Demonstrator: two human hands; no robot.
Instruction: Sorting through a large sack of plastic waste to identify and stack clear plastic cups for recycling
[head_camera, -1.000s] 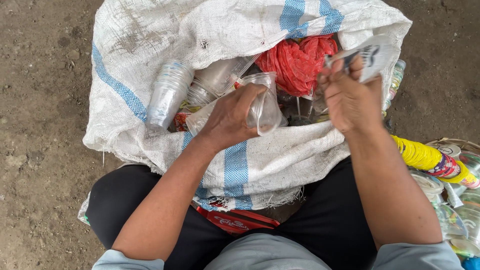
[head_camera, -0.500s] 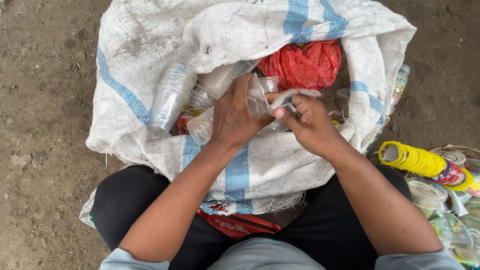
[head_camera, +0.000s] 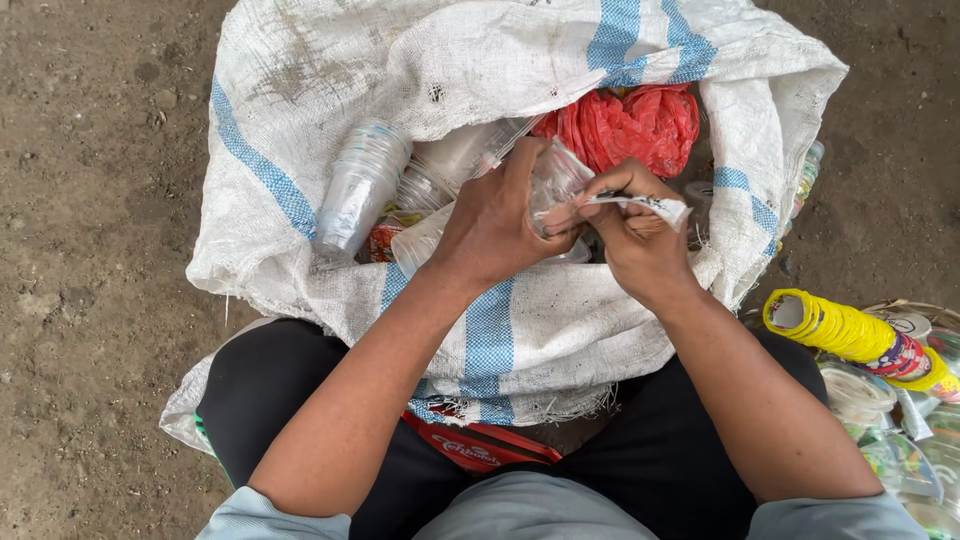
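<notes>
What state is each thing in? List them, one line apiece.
Left hand: closed around the clear plastic cup.
Clear plastic cup: crumpled, held over the sack.
Right hand: pinching the white label strip.
White label strip: partly peeled, end sticking out.
Woven sack: open, mouth folded back.
Stacked clear cups: nested, lying in the sack.
Red plastic bag: scrunched up inside.
Yellow cup stack: lying on its side.

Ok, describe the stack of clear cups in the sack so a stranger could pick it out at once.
Start at the big white sack with blue stripes, open between the person's knees. Inside its mouth, left of the left hand, lies the stack of clear cups on its side. Unlike the red bag and the crumpled cup in the hands, it is a ribbed, nested column.
</notes>
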